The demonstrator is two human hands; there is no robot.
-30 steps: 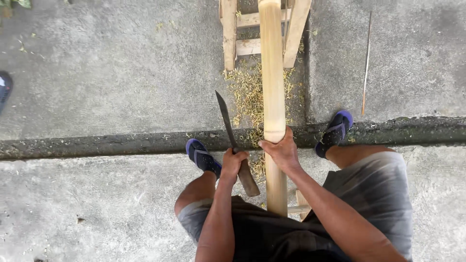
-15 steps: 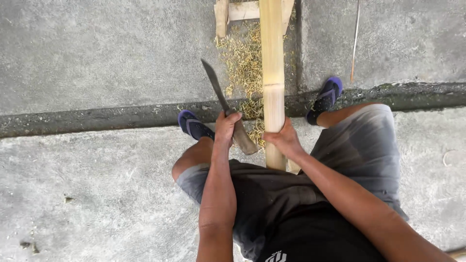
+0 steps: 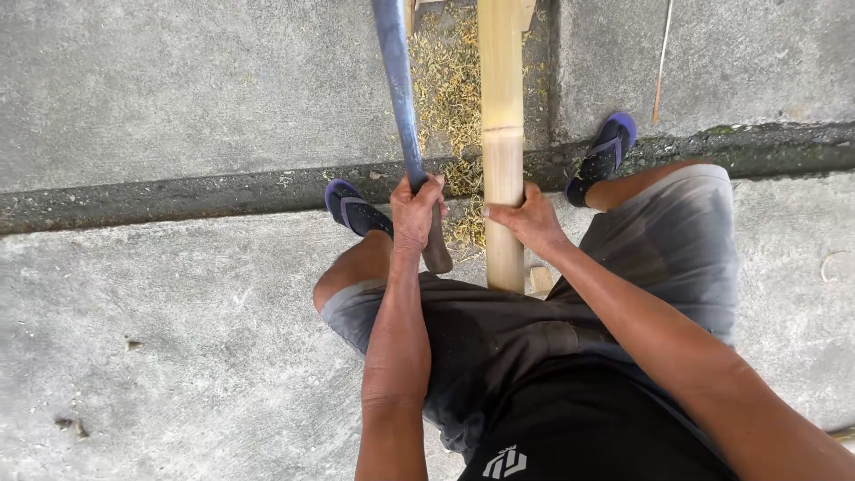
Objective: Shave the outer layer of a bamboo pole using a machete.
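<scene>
The bamboo pole (image 3: 501, 134) runs straight away from the person, its near end between the knees and its far end on a wooden frame (image 3: 525, 9) at the top edge. The right hand (image 3: 527, 218) wraps it just below a node, fingers curled tight round the stem. The left hand (image 3: 417, 209) is closed in a fist on the wooden handle of a long knife (image 3: 396, 80), whose blade points away, just left of the pole and apart from it. Shavings (image 3: 445, 80) lie on the concrete (image 3: 178, 107) between blade and pole; a sandal (image 3: 354, 209) sits on either side.

To shave well, I judge the blade should meet the pole at a shallow angle, well beyond the right hand, stroking away from the body, with the pole kept firmly pinned.
</scene>
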